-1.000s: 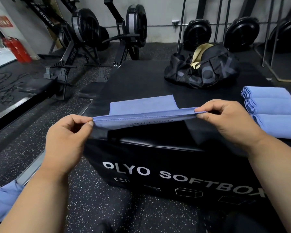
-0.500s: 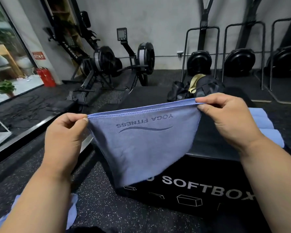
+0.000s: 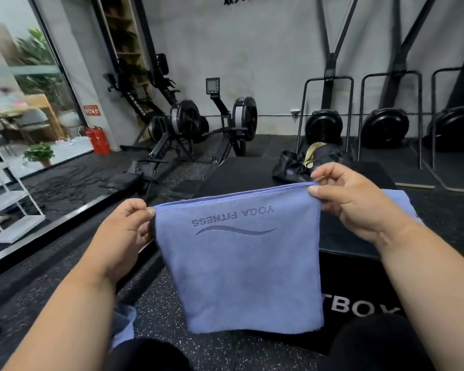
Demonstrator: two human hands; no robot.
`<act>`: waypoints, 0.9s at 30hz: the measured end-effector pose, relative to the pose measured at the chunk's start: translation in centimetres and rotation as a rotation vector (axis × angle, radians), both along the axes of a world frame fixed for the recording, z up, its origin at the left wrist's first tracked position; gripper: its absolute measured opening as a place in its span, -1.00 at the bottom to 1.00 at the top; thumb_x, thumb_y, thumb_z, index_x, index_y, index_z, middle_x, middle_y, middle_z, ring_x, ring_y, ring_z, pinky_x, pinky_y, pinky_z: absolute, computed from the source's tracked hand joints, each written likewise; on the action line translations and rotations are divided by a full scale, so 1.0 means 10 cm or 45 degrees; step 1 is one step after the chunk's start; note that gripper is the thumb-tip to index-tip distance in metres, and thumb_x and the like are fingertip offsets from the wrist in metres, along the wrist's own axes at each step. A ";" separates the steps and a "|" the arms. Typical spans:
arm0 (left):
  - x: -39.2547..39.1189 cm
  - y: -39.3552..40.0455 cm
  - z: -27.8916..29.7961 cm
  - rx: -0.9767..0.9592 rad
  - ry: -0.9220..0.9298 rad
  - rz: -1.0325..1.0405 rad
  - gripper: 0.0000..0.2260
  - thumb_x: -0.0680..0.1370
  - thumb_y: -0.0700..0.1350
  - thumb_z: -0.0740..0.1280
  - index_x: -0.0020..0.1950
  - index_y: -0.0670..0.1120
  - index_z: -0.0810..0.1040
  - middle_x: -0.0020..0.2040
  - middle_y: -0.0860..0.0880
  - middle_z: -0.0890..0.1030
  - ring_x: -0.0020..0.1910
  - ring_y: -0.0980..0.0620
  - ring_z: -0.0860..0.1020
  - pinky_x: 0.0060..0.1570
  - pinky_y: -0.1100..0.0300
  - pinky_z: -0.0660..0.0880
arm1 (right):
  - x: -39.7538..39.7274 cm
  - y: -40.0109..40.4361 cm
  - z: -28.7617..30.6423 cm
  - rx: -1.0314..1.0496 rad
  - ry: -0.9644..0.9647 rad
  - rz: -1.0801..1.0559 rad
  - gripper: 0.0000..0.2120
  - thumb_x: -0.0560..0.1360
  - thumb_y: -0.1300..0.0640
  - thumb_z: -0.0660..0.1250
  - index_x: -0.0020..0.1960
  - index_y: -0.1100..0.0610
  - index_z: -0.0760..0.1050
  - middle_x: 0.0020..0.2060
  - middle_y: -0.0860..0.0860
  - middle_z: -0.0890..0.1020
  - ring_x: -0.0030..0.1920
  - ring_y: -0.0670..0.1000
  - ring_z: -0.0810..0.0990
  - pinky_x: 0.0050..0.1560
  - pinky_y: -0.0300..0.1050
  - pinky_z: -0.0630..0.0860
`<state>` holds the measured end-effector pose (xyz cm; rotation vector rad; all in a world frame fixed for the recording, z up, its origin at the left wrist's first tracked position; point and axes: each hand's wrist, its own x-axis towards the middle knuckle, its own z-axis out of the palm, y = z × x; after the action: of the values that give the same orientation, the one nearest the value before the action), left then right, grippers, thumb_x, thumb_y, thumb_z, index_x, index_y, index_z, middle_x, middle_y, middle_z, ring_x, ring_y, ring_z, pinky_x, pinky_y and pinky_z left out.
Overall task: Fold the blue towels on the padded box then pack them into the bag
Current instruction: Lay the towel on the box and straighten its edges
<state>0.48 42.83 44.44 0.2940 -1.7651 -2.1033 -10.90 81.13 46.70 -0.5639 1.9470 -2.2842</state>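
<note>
Folding is the step in hand. Left hand (image 3: 121,231) and right hand (image 3: 356,202) each pinch a top corner of the blue towel (image 3: 247,263), which hangs free in front of the padded box (image 3: 346,245). The bag (image 3: 300,164) sits at the box's far edge. Next move, as judged: lay the towel flat on the box top and halve it.

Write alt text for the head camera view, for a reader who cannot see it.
Two bare hands hold a blue towel up by its top corners, left hand and right hand each pinching the edge, so it hangs in front of a black padded box. A black bag sits on the box behind, with rowing machines along the wall.
</note>
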 end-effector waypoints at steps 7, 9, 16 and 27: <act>0.14 0.08 -0.05 0.040 -0.039 0.122 -0.76 0.62 -0.32 0.36 -0.06 0.02 0.48 -0.24 0.01 0.50 -0.29 0.06 0.47 -0.23 0.17 0.40 | 0.28 -0.16 -0.17 -0.074 -0.088 0.042 -0.75 0.57 0.45 0.29 0.00 0.12 0.57 -0.30 -0.05 0.55 -0.29 -0.04 0.49 -0.23 -0.06 0.38; 0.16 0.15 -0.02 0.025 -0.030 0.126 -0.78 0.61 -0.31 0.40 -0.06 0.00 0.49 -0.23 0.00 0.51 -0.26 0.04 0.48 -0.27 0.20 0.44 | 0.35 -0.23 -0.17 -0.081 -0.079 0.048 -0.75 0.58 0.45 0.30 0.00 0.12 0.58 -0.30 -0.04 0.54 -0.30 -0.05 0.47 -0.25 -0.08 0.36; 0.16 0.78 -0.06 0.065 -0.060 -0.021 -0.80 0.57 -0.30 0.46 -0.01 -0.06 0.50 -0.16 -0.10 0.49 -0.23 0.00 0.46 -0.29 0.22 0.44 | 0.61 -0.58 -0.22 -0.059 -0.147 0.081 -0.86 0.56 0.35 0.42 0.00 0.12 0.58 -0.28 0.02 0.59 -0.29 -0.03 0.55 -0.25 -0.12 0.48; 0.20 1.38 -0.24 0.040 0.021 -0.158 -0.74 0.46 -0.21 0.56 -0.14 -0.04 0.47 -0.29 -0.09 0.37 -0.17 -0.14 0.55 -0.02 -0.11 0.65 | 0.86 -0.86 -0.35 0.034 -0.152 0.116 -0.80 0.54 0.28 0.50 0.12 0.21 0.56 -0.27 0.06 0.63 -0.20 0.06 0.62 -0.20 -0.10 0.56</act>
<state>2.50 56.64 42.05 0.1798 -1.7844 -2.2139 -2.27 72.55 43.22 -0.4904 1.8546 -2.1815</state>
